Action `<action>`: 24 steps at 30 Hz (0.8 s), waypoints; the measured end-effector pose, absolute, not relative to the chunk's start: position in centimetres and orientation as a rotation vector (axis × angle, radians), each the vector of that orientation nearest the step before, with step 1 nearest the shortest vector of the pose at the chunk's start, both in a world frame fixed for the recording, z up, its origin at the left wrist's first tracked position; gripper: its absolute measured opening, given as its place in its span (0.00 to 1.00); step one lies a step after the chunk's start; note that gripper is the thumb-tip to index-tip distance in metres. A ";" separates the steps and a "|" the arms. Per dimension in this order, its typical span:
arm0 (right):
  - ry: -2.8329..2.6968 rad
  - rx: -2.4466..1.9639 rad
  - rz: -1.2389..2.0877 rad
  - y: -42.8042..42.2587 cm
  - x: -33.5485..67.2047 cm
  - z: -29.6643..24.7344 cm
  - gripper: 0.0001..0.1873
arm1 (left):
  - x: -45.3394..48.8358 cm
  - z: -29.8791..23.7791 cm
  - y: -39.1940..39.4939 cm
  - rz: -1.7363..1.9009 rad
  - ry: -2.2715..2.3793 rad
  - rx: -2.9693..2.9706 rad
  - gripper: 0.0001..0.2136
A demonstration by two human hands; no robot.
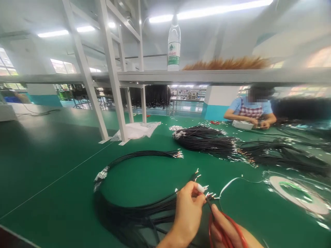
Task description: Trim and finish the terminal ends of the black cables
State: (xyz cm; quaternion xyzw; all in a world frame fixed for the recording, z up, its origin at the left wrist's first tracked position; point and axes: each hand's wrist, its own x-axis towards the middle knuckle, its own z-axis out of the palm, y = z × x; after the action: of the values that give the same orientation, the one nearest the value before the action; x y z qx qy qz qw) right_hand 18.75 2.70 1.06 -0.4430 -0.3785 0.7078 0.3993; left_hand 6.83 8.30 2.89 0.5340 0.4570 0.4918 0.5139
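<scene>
My left hand [188, 213] is closed in a pinch on the metal-tipped ends of thin black wires [144, 210] that sweep left in a loop across the green table [51, 165]. My right hand [224, 230] sits just beside it at the bottom edge, fingers closed on red wires [234, 224] whose tips meet the black ones near my left thumb. A curved bundle of black wires with terminals [139, 155] lies just beyond both hands.
A large heap of black wires [207, 139] lies at centre right, more wires [284, 156] to its right. A white tape roll [307, 203] lies at right. A person [249, 110] works across the table. White frame legs [113, 86], plastic bag [139, 130], water bottle [173, 44] on the shelf.
</scene>
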 end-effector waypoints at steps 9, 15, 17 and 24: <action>-0.967 -1.082 1.769 3.9 19.5 0.5 0.36 | 6.3 3.4 9.0 1.167 1.038 1.285 0.02; -0.832 -1.063 1.504 3.3 21.6 5.4 0.32 | 5.0 3.8 9.8 1.086 1.293 1.656 0.11; -0.826 -1.152 1.310 4.1 23.1 6.4 0.31 | 4.6 3.7 10.1 1.063 1.396 1.786 0.09; -0.915 -1.386 0.996 8.1 27.0 3.9 0.27 | 4.3 2.8 10.3 0.924 1.454 1.982 0.08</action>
State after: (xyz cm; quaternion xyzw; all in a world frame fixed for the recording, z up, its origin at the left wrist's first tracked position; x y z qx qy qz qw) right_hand 27.01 8.12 3.89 -0.5895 -0.3894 0.4239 0.5667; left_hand 4.35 10.25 2.76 0.7299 0.5354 0.3401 0.2548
